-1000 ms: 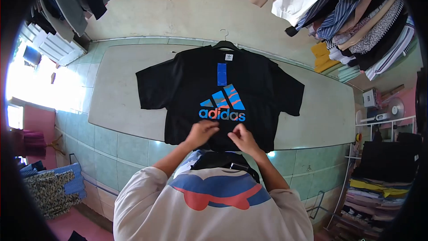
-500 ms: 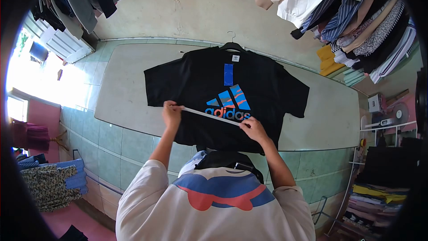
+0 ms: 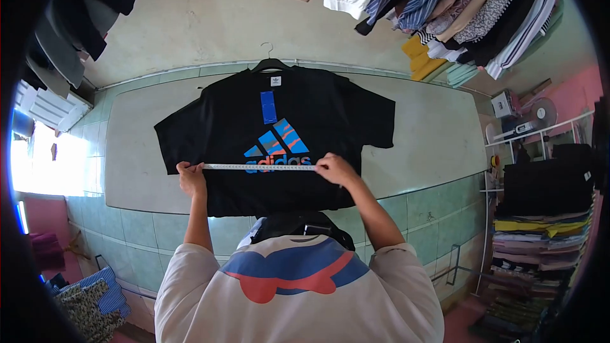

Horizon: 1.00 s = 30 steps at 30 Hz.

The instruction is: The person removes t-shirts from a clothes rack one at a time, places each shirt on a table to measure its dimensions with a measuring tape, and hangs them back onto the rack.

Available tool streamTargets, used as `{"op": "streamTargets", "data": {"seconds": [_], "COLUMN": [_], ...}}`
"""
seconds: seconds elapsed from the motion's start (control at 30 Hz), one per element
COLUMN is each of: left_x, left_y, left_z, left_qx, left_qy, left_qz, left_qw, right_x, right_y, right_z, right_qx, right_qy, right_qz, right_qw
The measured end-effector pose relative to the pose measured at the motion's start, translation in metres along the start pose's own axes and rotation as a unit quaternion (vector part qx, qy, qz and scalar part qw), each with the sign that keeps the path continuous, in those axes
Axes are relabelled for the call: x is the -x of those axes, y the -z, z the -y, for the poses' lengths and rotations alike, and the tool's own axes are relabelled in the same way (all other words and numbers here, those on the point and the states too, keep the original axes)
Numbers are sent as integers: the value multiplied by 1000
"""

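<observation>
A black T-shirt (image 3: 235,111) with a blue and orange logo lies spread on the pale table, a black hanger (image 3: 270,63) in its neck. A blue tag (image 3: 268,107) rests below the collar. Stretched straight across the lettering is a white measuring tape (image 3: 254,167). My left hand (image 3: 191,178) pinches its left end near the shirt's left edge, below the sleeve. My right hand (image 3: 335,170) grips the tape at the right of the lettering, over the shirt.
The table (image 3: 136,152) extends past both sleeves. Clothes hang (image 3: 470,13) at the upper right and dark garments (image 3: 70,25) at the upper left. A rack with folded clothes (image 3: 540,228) and a fan (image 3: 544,110) stand at the right.
Both hands were near each other below the logo, then moved apart with the tape stretched at a slant. Now the tape is level. The view has shifted, so the shirt appears further left.
</observation>
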State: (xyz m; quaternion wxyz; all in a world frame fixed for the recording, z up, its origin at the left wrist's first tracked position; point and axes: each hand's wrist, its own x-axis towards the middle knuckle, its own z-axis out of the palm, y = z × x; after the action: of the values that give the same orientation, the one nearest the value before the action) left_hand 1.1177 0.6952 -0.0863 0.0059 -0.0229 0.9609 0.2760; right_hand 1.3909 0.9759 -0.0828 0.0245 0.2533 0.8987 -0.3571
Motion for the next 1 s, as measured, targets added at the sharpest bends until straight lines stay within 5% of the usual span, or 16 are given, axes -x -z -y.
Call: {"op": "streamTargets", "data": {"seconds": [0.1, 0.27, 1.0], "left_x": [0, 2, 10], "left_y": [-1, -1, -10], "left_z": [1, -1, 1], "left_qx": [14, 23, 53], "left_qy": [4, 3, -63], "left_qz": [0, -7, -76], "left_qw": [1000, 1000, 994], "right_x": [8, 19, 19], "right_y": [46, 91, 75], "right_z": [-46, -86, -94], "right_qx": [85, 161, 164], "right_qy": [-83, -228, -205], "right_qz": [-68, -46, -71], "right_qw": [991, 959, 962]}}
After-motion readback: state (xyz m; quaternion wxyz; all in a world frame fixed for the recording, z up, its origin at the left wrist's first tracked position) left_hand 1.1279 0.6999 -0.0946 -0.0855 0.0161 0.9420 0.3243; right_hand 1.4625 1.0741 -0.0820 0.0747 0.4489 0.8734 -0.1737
